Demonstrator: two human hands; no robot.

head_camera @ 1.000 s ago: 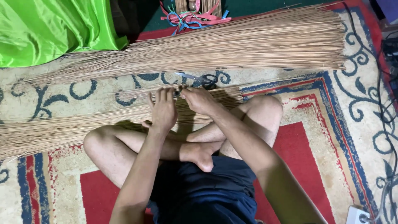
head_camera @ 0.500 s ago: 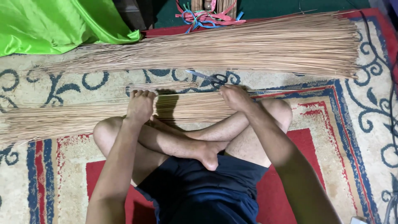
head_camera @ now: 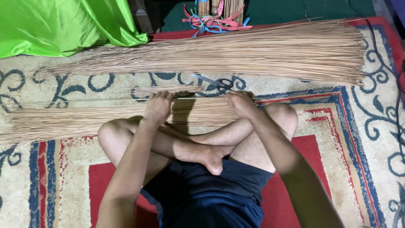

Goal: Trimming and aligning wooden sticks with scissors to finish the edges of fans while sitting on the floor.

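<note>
Looks like the gathering step: both hands pressed on the near stick bundle (head_camera: 84,120) across the carpet (head_camera: 350,139) in front of crossed legs; next move prob. needs an even squeeze w/ both hands so loose sticks don't slip. L hand (head_camera: 157,107) palm down, fingers together, curled over the bundle's far edge; R hand (head_camera: 241,103) same, fingers closed over the sticks; forearms angled inward. Scissors (head_camera: 219,83) just beyond R fingertips; bigger stick pile (head_camera: 253,52) further off.
</note>
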